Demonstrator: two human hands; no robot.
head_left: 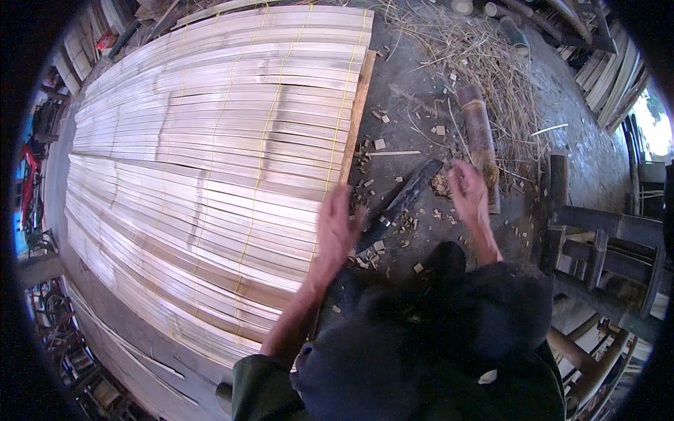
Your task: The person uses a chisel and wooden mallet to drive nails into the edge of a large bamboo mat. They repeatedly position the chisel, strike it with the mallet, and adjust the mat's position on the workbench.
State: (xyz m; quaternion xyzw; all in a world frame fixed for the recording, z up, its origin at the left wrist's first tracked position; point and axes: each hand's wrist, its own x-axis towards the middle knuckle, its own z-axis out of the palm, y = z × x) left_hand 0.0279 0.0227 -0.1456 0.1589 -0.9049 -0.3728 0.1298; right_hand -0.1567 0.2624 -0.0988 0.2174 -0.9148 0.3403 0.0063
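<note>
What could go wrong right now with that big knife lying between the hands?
The left hand rests at the mat edge, right beside the knife; a slip could likely bring fingers onto the blade. The right hand hovers near its tip. Loose wood chips around the knife could shift underfoot.

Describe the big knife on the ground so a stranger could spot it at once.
Start at the wide mat of pale bamboo slats tied with yellow cord. Off its right edge lies grey ground littered with wood chips; there, between the left hand and the right hand, lies the knife. It is the one long, dark, flat blade, set aslant, unlike the round bamboo section beyond.
</note>
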